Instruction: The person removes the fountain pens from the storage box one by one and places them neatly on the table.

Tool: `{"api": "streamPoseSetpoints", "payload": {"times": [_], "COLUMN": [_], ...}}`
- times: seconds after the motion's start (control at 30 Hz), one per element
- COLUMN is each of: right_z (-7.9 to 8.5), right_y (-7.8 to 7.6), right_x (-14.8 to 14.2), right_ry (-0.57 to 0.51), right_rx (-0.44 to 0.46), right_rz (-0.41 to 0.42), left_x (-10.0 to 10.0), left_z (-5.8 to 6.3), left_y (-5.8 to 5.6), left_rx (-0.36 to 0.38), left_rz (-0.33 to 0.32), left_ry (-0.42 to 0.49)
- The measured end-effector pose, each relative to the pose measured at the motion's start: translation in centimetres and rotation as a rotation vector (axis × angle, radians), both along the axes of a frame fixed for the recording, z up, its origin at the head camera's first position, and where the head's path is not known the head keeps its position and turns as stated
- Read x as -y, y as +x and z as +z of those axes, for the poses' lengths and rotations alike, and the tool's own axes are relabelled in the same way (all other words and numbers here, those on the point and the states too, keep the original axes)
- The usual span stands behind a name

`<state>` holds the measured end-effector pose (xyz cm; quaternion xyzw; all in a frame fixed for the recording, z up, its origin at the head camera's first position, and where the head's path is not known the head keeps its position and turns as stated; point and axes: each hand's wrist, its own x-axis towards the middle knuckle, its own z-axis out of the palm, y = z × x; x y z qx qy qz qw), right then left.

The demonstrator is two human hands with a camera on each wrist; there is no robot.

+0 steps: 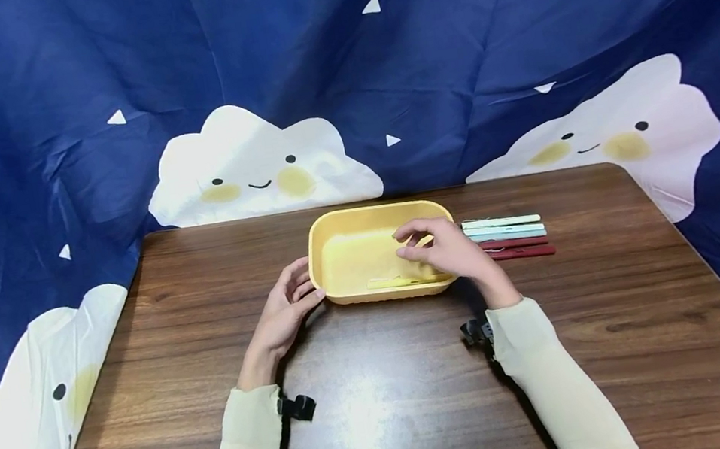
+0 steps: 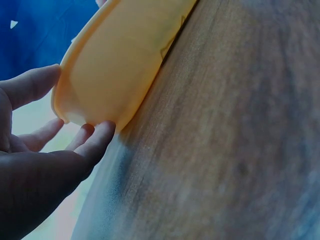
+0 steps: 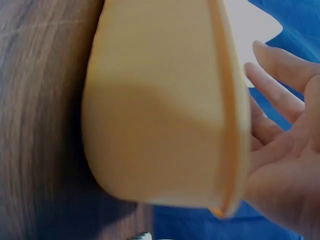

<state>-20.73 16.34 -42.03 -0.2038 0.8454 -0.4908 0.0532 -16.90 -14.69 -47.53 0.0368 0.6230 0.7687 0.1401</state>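
Observation:
A shallow yellow tray (image 1: 352, 256) stands near the table's far edge. My left hand (image 1: 282, 317) is at its left end, fingertips touching the rim and outer wall; the left wrist view shows the fingers (image 2: 102, 140) spread against the wall. My right hand (image 1: 438, 244) hovers over the tray's right part, fingers bent a little, thumb apart from them, with nothing visible between. From the right wrist, the hand (image 3: 285, 120) shows beyond the tray's wall (image 3: 160, 115). A slim yellow pen-like stick (image 1: 402, 281) lies inside along the near wall, its right end hard to make out.
Right of the tray, several slim pen-like sticks lie side by side: a pale one (image 1: 503, 221), light blue ones (image 1: 511, 232) and dark red ones (image 1: 524, 252). Brown wooden table (image 1: 380, 373) extends toward me. A blue curtain (image 1: 447, 54) with clouds hangs behind.

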Motion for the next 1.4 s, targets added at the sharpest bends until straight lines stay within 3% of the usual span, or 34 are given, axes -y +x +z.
{"api": "streamPoseSetpoints", "payload": {"times": [0.33, 0.57, 1.0, 1.4], "right_z": [-1.5, -2.4, -2.8, -2.8], "right_y": [-1.1, -1.6, -1.9, -2.0], "right_x": [2.6, 2.8, 2.8, 2.8], "right_ry": [0.091, 0.150, 0.197, 0.203], "right_rx": [0.174, 0.213, 0.218, 0.157], "right_rz": [0.187, 0.304, 0.294, 0.322], "left_x": [0.2, 0.1, 0.1, 0.1], "left_z": [-0.2, -0.1, -0.3, -0.1], "left_y": [-0.1, -0.1, -0.1, 0.0], "left_rx": [-0.012, -0.017, -0.028, -0.027], "left_rz": [0.005, 0.004, 0.006, 0.002], "left_ry": [-0.004, -0.002, -0.015, -0.013]}}
